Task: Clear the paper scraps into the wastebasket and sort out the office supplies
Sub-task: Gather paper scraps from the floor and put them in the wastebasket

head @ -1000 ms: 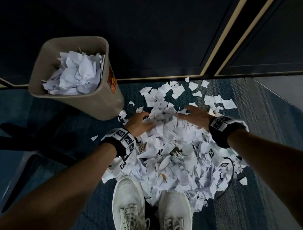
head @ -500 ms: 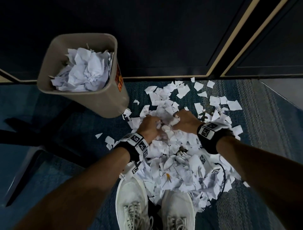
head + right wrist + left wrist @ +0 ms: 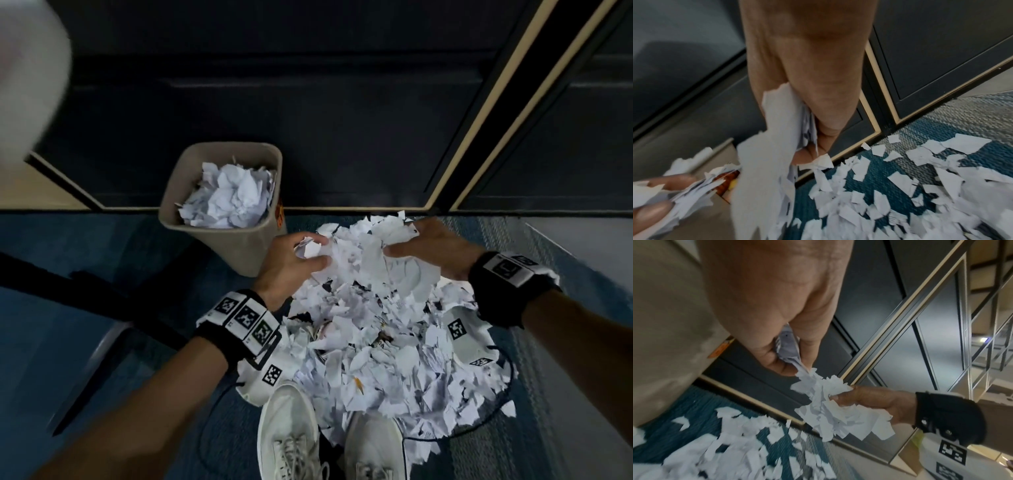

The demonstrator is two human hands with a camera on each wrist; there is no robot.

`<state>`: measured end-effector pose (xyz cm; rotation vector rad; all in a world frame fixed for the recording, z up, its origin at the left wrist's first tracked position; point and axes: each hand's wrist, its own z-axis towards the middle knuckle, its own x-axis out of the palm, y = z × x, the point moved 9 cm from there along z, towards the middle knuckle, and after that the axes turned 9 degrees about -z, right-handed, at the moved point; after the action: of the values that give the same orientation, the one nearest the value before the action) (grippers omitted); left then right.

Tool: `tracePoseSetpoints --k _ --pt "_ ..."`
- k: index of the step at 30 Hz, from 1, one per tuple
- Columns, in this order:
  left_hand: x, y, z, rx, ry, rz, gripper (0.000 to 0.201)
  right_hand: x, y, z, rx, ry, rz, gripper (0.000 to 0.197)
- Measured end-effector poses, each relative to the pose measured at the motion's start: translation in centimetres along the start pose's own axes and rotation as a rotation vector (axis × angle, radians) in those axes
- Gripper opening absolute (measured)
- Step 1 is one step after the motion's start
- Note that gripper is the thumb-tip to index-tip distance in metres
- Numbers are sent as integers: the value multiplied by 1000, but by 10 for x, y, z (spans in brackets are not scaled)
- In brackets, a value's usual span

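Note:
A big heap of torn white paper scraps (image 3: 383,363) covers the blue carpet in front of my shoes. Between both hands I hold a lifted bundle of scraps (image 3: 370,250) above the heap, to the right of the beige wastebasket (image 3: 246,250), which is nearly full of crumpled paper (image 3: 229,195). My left hand (image 3: 301,260) grips the bundle's left side, fingers curled into the paper (image 3: 789,350). My right hand (image 3: 411,243) grips its right side (image 3: 777,129). Something small and orange (image 3: 358,380) shows among the scraps.
Dark cabinet doors with pale trim (image 3: 342,120) stand just behind the wastebasket and heap. My two white shoes (image 3: 291,431) sit at the heap's near edge. A thin black cable (image 3: 493,421) loops round the heap's right side. A dark chair base (image 3: 102,291) lies left.
Both hands closed on scraps at the top of the heap and lifted the bundle up off it. The view has pulled back and up, so the wastebasket now looks farther away.

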<state>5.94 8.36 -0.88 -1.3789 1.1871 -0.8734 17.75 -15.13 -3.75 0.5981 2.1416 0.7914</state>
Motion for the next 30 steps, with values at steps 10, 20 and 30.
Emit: tracePoseSetpoints --k 10,20,30 --pt "-92 -101 -1 147 -216 -125 25 -1 156 -35 -160 42 270 28" --pt "-179 -83 44 9 -518 -67 11 85 246 28 -156 -21 362 49" --pt "-182 -72 55 44 -407 194 36 133 252 55 -129 135 345 30"
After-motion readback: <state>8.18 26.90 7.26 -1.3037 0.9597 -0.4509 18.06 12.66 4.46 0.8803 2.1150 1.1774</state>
